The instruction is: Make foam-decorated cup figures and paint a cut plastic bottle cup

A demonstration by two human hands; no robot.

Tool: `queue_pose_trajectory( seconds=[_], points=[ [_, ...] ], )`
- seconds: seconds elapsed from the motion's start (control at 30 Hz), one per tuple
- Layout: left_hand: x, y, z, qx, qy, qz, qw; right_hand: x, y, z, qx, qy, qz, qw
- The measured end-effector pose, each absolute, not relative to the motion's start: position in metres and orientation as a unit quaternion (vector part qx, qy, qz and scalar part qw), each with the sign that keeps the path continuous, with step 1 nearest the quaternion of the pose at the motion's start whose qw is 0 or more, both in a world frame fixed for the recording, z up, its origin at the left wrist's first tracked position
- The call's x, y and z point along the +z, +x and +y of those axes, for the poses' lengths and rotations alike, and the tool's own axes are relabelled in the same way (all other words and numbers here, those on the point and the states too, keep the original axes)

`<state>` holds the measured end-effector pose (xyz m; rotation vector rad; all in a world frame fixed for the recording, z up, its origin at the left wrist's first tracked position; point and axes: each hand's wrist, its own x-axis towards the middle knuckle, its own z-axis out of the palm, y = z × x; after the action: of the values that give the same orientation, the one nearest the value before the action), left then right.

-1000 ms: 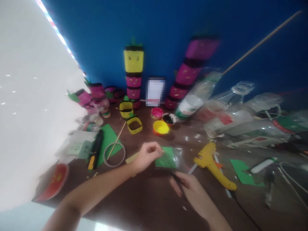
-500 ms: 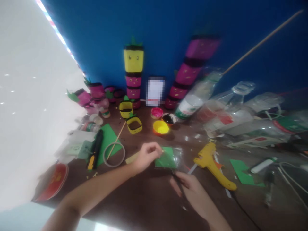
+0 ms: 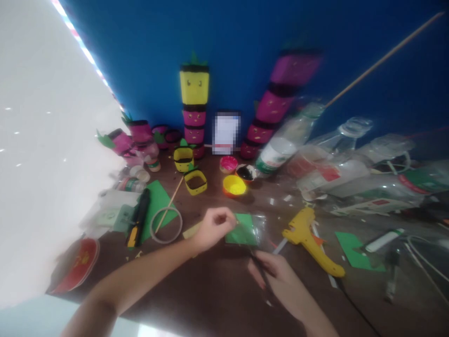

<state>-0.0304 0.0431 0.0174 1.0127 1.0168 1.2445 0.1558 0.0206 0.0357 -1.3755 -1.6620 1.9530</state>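
My left hand [image 3: 216, 228] is closed in a pinch at the left edge of a green sheet [image 3: 241, 229]; a tiny pale piece shows at its fingertips, too small to name. Clear plastic [image 3: 259, 228] lies over the sheet's right side. Below and to the right, my right hand [image 3: 271, 271] is wrapped round a thin dark tool [image 3: 258, 264], whose tip points up toward the sheet's lower edge. A yellowish strip [image 3: 191, 230] lies partly under my left wrist.
Paint cups, yellow [image 3: 234, 186], pink [image 3: 228, 164] and black [image 3: 246, 173], stand behind my hands. A yellow glue gun [image 3: 314, 243] and plastic bottles [image 3: 280, 150] are at the right. At the left are a tape ring [image 3: 166, 225] and a black cutter [image 3: 139, 217].
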Motion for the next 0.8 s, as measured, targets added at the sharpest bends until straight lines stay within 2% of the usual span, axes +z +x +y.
queue_pose_trajectory(
  seconds=[0.8],
  points=[
    [0.0124, -0.0328, 0.0431, 0.538, 0.502, 0.453, 0.504, 0.0376, 0.1578, 0.0228, 0.683, -0.468, -0.551, 0.105]
  ],
)
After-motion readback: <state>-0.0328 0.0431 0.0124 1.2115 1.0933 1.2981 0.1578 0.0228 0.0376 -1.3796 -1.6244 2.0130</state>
